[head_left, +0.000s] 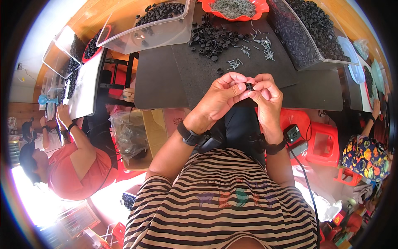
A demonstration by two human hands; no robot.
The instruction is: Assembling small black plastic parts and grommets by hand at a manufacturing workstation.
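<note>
My left hand [222,97] and my right hand [268,94] meet just above the near edge of the dark table [174,85]. Both are closed, pinching one small black plastic part [249,86] between thumbs and fingertips. The fingers cover much of it, so its full shape does not show. Beyond the hands lies a loose pile of black round caps [212,39], several with open hollow ends. Silver screws [265,47] are scattered to the right of that pile, and a smaller cluster of screws [234,64] lies closer to my hands. One black cap [220,71] sits alone beside my left fingers.
A clear bin [166,35] with black parts stands far left; a fuller clear bin [298,45] stands right. Between them is a red scalloped bowl [260,9] of screws. An open cardboard box [154,128] and red stools [323,143] flank me. Co-workers sit at both sides.
</note>
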